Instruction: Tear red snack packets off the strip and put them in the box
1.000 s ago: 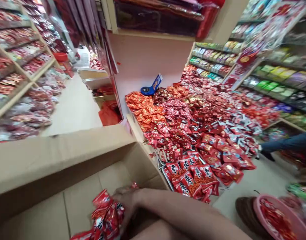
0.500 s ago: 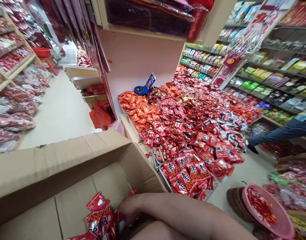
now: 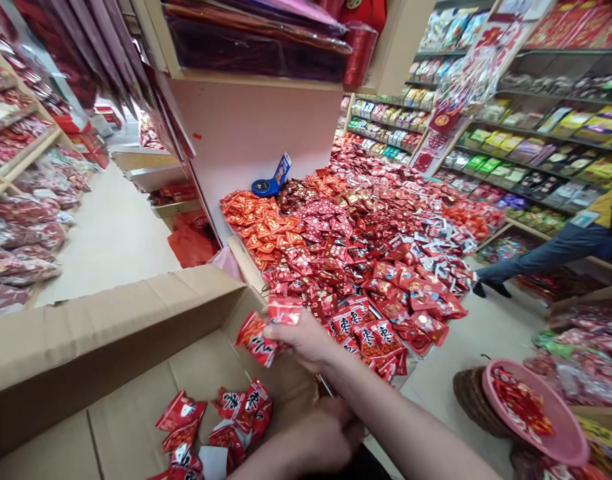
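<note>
The right hand pinched red packets between its fingers, jutting leftward over the far-right corner of the carton. The left hand, grip hidden, was at the carton's right side; loose packets lay inside the carton.

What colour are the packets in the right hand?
The packets in the right hand are mainly red, with black lettering; the head view shows them best.
</note>
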`<action>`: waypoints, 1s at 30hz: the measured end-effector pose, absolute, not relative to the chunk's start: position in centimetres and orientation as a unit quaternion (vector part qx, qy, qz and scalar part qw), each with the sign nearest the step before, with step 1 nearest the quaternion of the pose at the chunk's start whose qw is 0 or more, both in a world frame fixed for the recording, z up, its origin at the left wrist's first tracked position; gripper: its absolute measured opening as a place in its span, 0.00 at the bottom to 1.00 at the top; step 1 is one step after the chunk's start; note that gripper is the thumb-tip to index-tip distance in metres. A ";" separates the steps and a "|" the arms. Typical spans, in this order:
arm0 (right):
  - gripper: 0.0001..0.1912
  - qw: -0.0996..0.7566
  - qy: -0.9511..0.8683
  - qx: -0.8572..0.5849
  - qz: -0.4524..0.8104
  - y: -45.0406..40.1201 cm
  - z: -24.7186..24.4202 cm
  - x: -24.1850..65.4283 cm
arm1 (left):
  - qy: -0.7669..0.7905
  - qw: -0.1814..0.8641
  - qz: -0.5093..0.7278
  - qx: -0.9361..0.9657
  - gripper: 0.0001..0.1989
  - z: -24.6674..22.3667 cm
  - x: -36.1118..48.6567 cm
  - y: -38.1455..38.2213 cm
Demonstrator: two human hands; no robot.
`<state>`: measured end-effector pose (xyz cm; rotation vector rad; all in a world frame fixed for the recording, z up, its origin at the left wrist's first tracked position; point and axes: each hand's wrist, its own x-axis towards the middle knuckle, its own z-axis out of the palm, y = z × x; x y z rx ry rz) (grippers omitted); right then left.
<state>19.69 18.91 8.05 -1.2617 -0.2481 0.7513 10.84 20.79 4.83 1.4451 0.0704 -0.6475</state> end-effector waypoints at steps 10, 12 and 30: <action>0.16 0.778 0.030 -0.596 0.194 8.8 7.2 16.8 | 0.163 0.880 -0.214 0.390 0.16 8.0 14.0 22.3; 0.15 0.754 0.034 -0.632 0.176 8.5 6.2 16.3 | 0.183 0.868 -0.193 0.418 0.16 7.8 14.0 21.9; 0.22 0.878 0.162 -0.431 0.135 9.0 5.1 15.7 | 0.237 0.868 -0.083 0.428 0.07 5.9 13.8 21.8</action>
